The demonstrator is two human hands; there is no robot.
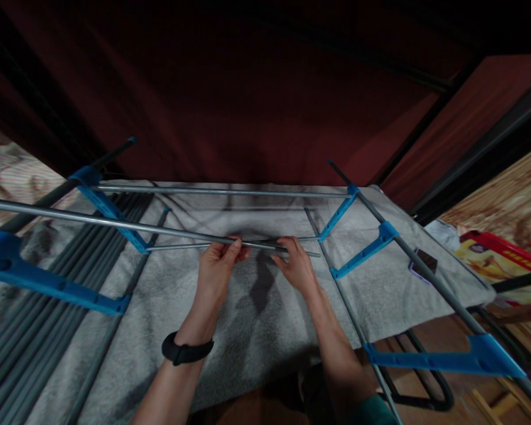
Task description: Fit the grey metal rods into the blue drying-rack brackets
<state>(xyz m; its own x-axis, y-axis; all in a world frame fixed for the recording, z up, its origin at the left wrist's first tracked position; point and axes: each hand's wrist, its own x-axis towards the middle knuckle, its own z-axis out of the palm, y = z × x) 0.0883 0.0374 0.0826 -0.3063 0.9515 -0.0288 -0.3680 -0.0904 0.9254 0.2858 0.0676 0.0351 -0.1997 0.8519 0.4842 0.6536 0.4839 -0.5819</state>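
A long, thin metal tube (159,229) slants across in front of me, its left part passing over a blue plastic bracket. My left hand (219,260), with a black band on its wrist, pinches this tube between thumb and fingers. Around the tube near its right end, my right hand (295,260) curls thumb and fingertips. Behind both hands, a rack frame stands with a back crossbar (225,191) and a lower bar (181,246). Blue brackets (110,206) join its left poles; more blue brackets (365,251) join the right ones.
Several grey tubes (66,265) lie side by side at the left on a grey towel-like cloth (248,342). A phone (423,265) rests on the cloth at the right. Beyond it sits a red and yellow package (504,260). Dark red panels (230,94) rise behind.
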